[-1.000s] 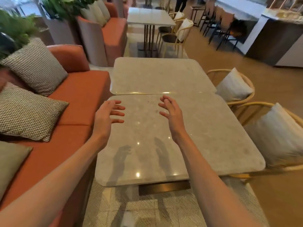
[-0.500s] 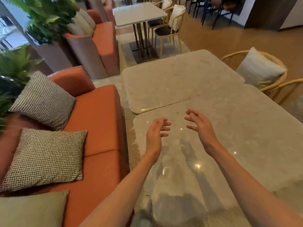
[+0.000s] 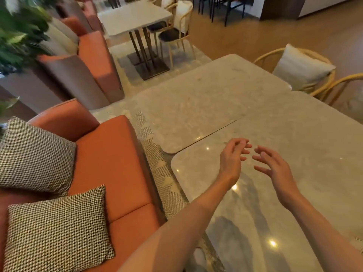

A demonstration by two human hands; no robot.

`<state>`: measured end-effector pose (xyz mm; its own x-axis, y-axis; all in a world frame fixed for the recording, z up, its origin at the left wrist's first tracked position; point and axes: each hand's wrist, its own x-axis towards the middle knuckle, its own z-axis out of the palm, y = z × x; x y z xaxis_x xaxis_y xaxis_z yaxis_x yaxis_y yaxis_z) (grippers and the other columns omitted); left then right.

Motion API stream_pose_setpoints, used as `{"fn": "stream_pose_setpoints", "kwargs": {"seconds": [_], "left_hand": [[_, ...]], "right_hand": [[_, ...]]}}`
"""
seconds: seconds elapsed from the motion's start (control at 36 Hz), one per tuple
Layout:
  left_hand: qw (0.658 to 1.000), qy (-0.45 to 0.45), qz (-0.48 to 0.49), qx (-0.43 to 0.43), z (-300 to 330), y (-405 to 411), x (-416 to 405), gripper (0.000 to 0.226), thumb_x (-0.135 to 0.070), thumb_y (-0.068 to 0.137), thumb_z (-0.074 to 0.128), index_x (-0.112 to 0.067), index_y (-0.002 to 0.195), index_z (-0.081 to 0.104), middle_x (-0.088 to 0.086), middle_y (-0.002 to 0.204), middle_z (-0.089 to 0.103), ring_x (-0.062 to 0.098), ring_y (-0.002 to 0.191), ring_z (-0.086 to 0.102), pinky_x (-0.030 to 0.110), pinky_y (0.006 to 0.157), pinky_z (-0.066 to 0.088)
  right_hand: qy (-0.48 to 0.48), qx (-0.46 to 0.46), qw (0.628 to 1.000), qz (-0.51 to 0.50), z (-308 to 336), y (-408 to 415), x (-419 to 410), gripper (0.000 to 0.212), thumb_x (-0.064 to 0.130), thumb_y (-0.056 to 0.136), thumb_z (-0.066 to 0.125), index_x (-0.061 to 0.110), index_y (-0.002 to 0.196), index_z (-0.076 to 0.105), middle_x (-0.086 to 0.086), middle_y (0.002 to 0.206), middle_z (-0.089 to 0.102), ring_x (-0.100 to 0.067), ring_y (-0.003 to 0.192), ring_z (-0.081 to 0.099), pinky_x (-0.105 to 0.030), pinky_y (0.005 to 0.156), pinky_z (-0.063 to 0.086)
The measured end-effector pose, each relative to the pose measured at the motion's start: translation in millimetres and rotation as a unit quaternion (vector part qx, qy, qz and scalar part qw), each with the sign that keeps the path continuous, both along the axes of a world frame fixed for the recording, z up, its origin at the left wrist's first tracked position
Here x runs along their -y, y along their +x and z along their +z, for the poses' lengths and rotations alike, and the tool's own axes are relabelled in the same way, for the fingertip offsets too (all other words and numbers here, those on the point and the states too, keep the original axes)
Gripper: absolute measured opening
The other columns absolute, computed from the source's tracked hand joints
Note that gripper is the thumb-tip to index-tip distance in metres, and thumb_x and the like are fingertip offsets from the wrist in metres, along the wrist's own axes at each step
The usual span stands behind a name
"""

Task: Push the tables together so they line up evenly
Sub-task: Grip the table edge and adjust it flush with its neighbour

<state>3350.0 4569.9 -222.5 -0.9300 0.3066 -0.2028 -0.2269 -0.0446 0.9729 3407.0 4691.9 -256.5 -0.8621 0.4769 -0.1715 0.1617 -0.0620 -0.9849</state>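
Two pale marble tables stand end to end. The near table [image 3: 306, 154] fills the lower right; the far table [image 3: 206, 95] lies beyond it. Their edges meet along a thin dark seam, and the far table's left corner sticks out a little further left than the near one's. My left hand [image 3: 231, 160] and my right hand [image 3: 275, 167] hover close together above the near table, just behind the seam. Both hands are empty, fingers apart and slightly curled, not touching the tabletop.
An orange sofa [image 3: 110, 160] with checked cushions [image 3: 35, 154] runs along the left, a narrow strip of patterned rug between it and the tables. Wicker chairs with pale cushions [image 3: 300, 65] stand at the right. Another table [image 3: 135, 14] and chairs stand further back.
The view has swung left and down, so the tables now sit at the right. My hands have drawn closer to each other and stay raised over the near table.
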Motion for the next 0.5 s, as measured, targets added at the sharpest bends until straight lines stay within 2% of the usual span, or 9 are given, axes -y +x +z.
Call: {"fn": "stream_pose_setpoints", "kwargs": {"seconds": [0.11,0.22,0.33,0.5], "left_hand": [[1.000,-0.010,-0.010,-0.017,3,-4,2,0.031,-0.027,0.104,0.046,-0.005,0.118,0.064,0.015,0.113,0.071,0.022,0.096,0.066,0.040,0.086,0.052],[0.999,-0.025,-0.027,-0.030,-6,-7,11,0.031,-0.028,0.104,0.045,-0.008,0.117,0.065,0.011,0.111,0.073,0.030,0.104,0.067,0.044,0.089,0.054],[0.997,-0.037,-0.052,-0.034,-17,-24,11,0.030,-0.029,0.104,0.045,-0.011,0.114,0.067,0.009,0.109,0.074,0.028,0.102,0.068,0.049,0.090,0.053],[0.988,-0.031,-0.143,-0.046,-34,-73,-9,0.037,-0.042,0.096,0.046,-0.016,0.111,0.068,0.006,0.106,0.075,0.025,0.099,0.070,0.044,0.086,0.055]], "right_hand": [[-0.018,-0.010,1.000,-0.008,2,-6,7,0.023,0.029,0.101,0.052,0.024,0.121,0.062,0.005,0.120,0.066,-0.016,0.114,0.064,-0.040,0.093,0.054],[-0.040,-0.013,0.998,-0.039,3,-9,18,0.023,0.029,0.102,0.051,0.024,0.122,0.061,0.001,0.125,0.064,-0.017,0.114,0.064,-0.041,0.093,0.055],[-0.056,-0.001,0.995,-0.085,2,-11,24,0.024,0.029,0.102,0.051,0.024,0.123,0.060,0.001,0.123,0.065,-0.016,0.114,0.064,-0.039,0.093,0.056],[-0.071,0.002,0.981,-0.180,-13,-39,25,0.024,0.026,0.102,0.050,0.021,0.123,0.060,0.000,0.122,0.065,-0.017,0.111,0.065,-0.038,0.091,0.055]]}}
